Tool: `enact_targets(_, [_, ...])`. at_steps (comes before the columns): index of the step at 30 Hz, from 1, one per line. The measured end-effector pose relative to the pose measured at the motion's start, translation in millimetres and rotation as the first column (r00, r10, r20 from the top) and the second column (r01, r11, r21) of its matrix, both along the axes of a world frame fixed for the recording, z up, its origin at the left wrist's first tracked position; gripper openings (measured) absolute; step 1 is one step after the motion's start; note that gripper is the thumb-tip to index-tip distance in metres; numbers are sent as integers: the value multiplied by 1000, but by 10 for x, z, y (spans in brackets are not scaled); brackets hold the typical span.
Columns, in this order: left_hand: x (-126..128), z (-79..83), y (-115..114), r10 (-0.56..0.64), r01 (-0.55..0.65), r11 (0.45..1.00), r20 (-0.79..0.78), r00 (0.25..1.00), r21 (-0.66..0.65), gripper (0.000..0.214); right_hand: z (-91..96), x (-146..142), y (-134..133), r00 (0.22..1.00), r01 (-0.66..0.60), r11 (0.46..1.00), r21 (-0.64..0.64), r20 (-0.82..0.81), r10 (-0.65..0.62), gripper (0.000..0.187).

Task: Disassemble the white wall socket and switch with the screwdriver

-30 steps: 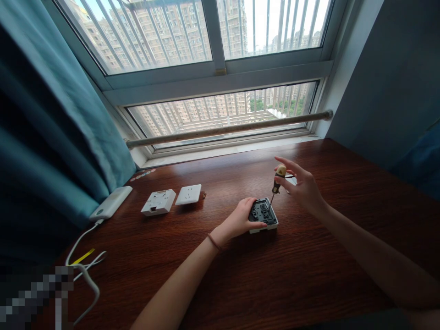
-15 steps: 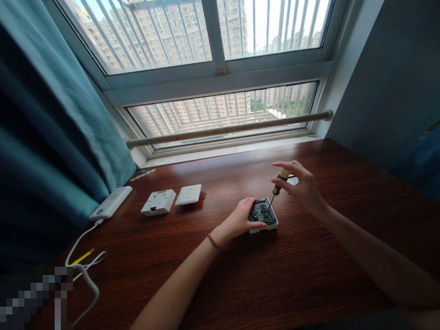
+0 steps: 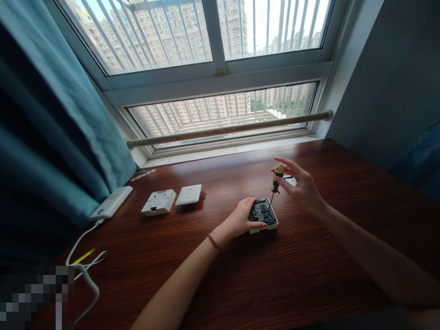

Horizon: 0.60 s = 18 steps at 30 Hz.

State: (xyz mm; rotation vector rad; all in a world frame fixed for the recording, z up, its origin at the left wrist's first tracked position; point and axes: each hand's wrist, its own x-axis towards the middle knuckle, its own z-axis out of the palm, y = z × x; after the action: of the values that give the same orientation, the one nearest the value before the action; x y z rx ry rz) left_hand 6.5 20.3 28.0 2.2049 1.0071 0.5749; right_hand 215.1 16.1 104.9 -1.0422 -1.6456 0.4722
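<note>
A wall socket (image 3: pixel 265 215) lies face down on the wooden desk (image 3: pixel 282 279), its dark back side up. My left hand (image 3: pixel 239 220) grips its left edge, thumb along the near side. My right hand (image 3: pixel 299 187) pinches a small screwdriver (image 3: pixel 276 182) with a yellow and black handle, held nearly upright, its tip on the far right part of the socket's back.
Two white socket parts (image 3: pixel 158 202) (image 3: pixel 189 194) lie at the left of the desk, with small screws (image 3: pixel 204 195) beside them. A white box (image 3: pixel 111 203) with cables (image 3: pixel 84 266) sits by the teal curtain (image 3: pixel 51 119). A window and rail (image 3: pixel 227 129) run along the back.
My right hand's fingers shifted on the screwdriver handle, which dipped and came back up, as in turning. My left hand and the socket stayed put.
</note>
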Motion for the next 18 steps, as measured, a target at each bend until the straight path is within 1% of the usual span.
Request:
enact_targets(2, [3, -1, 0, 1, -1, 1000, 12, 1000, 4, 76, 16, 1, -17, 994, -96, 994, -58, -60, 92, 46])
enact_targets(4, [5, 1, 1, -1, 1, 1000, 18, 1000, 3, 76, 18, -3, -20, 986, -145, 987, -73, -99, 138, 39])
enact_targets(5, [5, 3, 1, -2, 2, 1000, 17, 1000, 1, 76, 10, -5, -13, 986, -140, 988, -64, -102, 133, 35])
enact_targets(7, [3, 7, 3, -3, 3, 1000, 12, 1000, -4, 77, -22, -8, 15, 994, -76, 997, -28, -85, 74, 32])
enact_targets(9, [0, 8, 4, -3, 4, 1000, 9, 1000, -7, 77, -59, -5, 50, 999, 0, 1000, -4, -54, 0, 34])
enact_targets(10, [-1, 9, 4, -3, 3, 1000, 9, 1000, -8, 77, -75, -2, 63, 999, 13, 1000, -5, -49, -13, 36])
enact_targets(11, [-1, 9, 4, -3, 3, 1000, 10, 1000, -9, 77, -85, -1, 72, 998, -1, 1000, -16, -61, 0, 38])
enact_targets(13, [0, 10, 1, -2, 2, 1000, 16, 1000, -10, 77, -87, -6, 69, 987, -98, 994, -58, -130, 89, 44])
enact_targets(15, [3, 13, -3, -3, 3, 1000, 25, 1000, -6, 76, -59, -19, 45, 952, -214, 974, -78, -242, 189, 46])
enact_targets(16, [5, 15, -5, -4, 4, 1000, 30, 1000, -3, 76, -37, -25, 29, 931, -253, 965, -75, -290, 222, 44])
enact_targets(18, [6, 20, -8, -4, 4, 1000, 34, 999, 2, 75, 15, -25, 3, 903, -278, 959, -54, -356, 242, 40])
